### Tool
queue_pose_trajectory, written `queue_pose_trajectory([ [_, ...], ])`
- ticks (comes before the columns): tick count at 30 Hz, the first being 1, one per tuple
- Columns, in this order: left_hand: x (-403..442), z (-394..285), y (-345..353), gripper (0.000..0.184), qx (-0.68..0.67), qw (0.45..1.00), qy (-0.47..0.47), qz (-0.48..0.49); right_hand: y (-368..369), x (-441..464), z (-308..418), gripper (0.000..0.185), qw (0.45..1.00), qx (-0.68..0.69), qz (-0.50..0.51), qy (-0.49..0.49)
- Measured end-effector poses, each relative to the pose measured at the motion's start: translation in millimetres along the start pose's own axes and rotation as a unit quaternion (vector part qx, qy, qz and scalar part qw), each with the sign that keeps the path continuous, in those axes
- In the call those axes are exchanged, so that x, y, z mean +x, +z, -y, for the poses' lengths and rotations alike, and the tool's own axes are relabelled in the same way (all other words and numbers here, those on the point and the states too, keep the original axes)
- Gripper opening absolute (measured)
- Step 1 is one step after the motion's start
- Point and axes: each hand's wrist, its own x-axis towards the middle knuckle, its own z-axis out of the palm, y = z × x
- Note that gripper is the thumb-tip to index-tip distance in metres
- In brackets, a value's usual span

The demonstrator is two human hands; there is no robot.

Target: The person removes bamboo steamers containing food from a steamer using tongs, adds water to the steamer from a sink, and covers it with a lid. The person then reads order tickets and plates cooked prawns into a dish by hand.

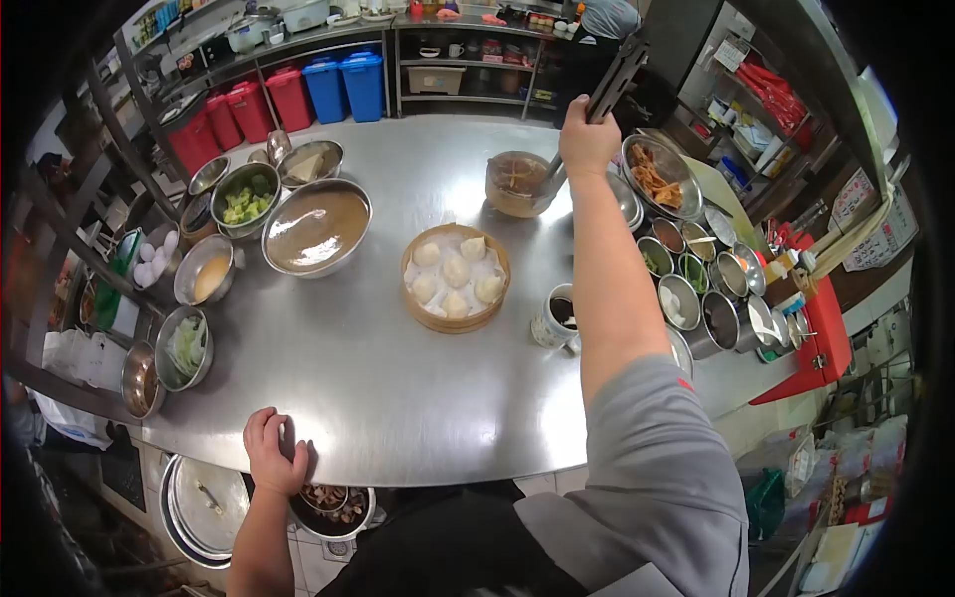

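Observation:
My right hand (591, 139) reaches over the far right of the steel table, its fingers wrapped round a long dark slotted metal tool (619, 82) whose exact kind I cannot make out. A brown bowl (515, 189) stands just left of that hand, partly behind the tool's lower end. My left hand (274, 453) rests with fingers apart on the table's near left edge and holds nothing. Mid-table sits a round bamboo steamer (458, 320) containing several pale dumplings (456, 271). To its right is a patterned mug (549, 328) with dark liquid.
On the left stand a large bowl of brown liquid (318, 229), a bowl of green vegetables (247, 201) and other metal bowls. Several small tins (718, 318) and a bowl of orange-brown strips (657, 177) crowd the right. A person (609, 20) is at the back counter.

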Motion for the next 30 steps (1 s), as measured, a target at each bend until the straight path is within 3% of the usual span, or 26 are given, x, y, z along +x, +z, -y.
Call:
queue_pose_trajectory([
  [4,1.1,-4.5,-0.8,0.047,0.002,1.000,-0.005,0.004,12.0,-5.9,-32.1,0.036,0.999,-0.037,-0.022,0.001],
  [7,0.7,-5.5,0.5,0.048,0.009,1.000,-0.004,0.003,6.9,-5.5,-29.1,0.039,0.999,-0.001,0.025,0.043],
  [8,0.2,-5.8,0.0,0.048,0.008,1.000,-0.008,0.008,7.6,-3.9,-22.7,0.039,0.998,0.057,0.008,-0.010],
  [14,0.5,-13.1,-3.6,0.046,0.014,0.999,-0.018,0.024,-99.5,-3.0,120.3,0.030,0.936,0.274,0.216,0.041],
  [15,0.0,-13.3,-4.1,0.046,0.013,0.999,-0.019,0.024,-120.7,-13.5,132.6,0.029,0.915,0.302,0.259,0.067],
  [17,-0.6,-13.7,-3.1,0.046,0.007,1.000,-0.019,0.021,-147.7,-44.0,139.5,0.045,0.870,0.330,0.362,0.061],
  [19,-0.9,-13.9,-3.1,0.045,0.010,1.000,-0.014,0.019,-153.7,-85.0,134.9,0.037,0.845,0.338,0.386,0.152],
  [21,-1.8,-12.5,-1.4,0.045,0.009,1.000,-0.014,0.014,-144.4,-118.2,128.8,0.029,0.841,0.318,0.376,0.224],
  [30,-4.5,-7.6,2.0,0.046,0.025,1.000,-0.001,0.007,-78.3,-150.1,79.2,0.033,0.892,0.337,0.226,0.200],
])
